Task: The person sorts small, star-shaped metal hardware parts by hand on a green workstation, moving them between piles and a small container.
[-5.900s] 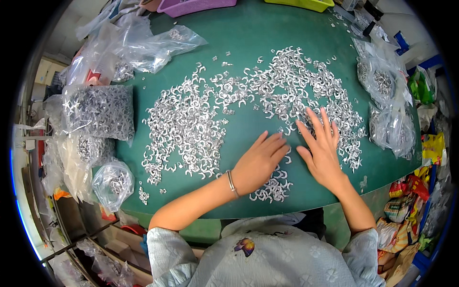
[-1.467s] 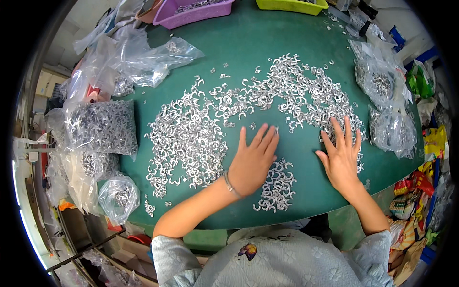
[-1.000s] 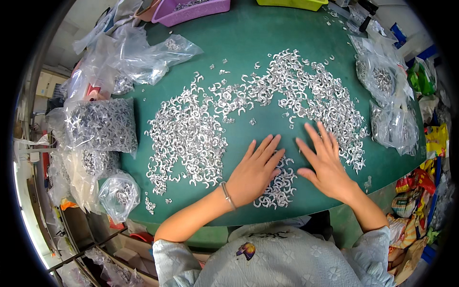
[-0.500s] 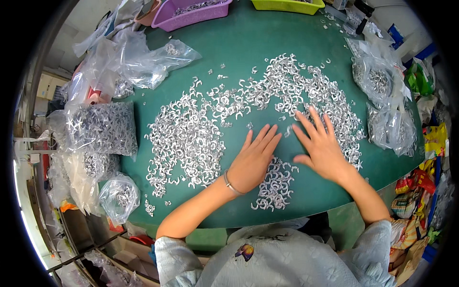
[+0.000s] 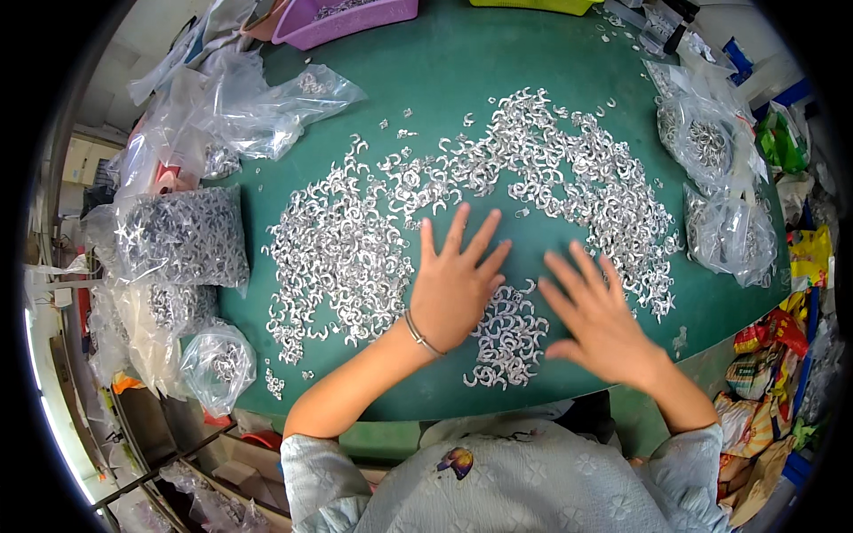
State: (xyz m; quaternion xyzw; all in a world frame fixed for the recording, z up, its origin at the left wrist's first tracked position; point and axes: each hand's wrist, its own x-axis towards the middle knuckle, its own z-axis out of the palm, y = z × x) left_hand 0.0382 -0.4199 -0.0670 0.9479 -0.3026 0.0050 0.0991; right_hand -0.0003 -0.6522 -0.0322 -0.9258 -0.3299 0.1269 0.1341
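Many small silvery crescent-shaped metal pieces lie in heaps on the green table (image 5: 426, 80). My left hand (image 5: 455, 289) is spread flat, palm down, between the left heap of crescents (image 5: 342, 253) and a smaller heap of crescents (image 5: 508, 342) near the table's front edge. Its fingertips come close to the far edge of the middle pieces. My right hand (image 5: 600, 324), fingers also spread, hovers or rests at the near side of the right heap of crescents (image 5: 613, 186); whether it touches the table I cannot tell. No piece shows in either hand.
On the left stand a clear bag of star-shaped metal pieces (image 5: 182, 235) and a small clear bag (image 5: 219, 366). Clear bags of metal parts (image 5: 729, 235) line the right edge. A purple basket (image 5: 342, 31) and a yellow-green basket (image 5: 533, 4) sit at the far edge.
My left hand has turned its fingers more upright and spread them. My right hand has drawn back toward me, away from the right heap. The small near heap shows more.
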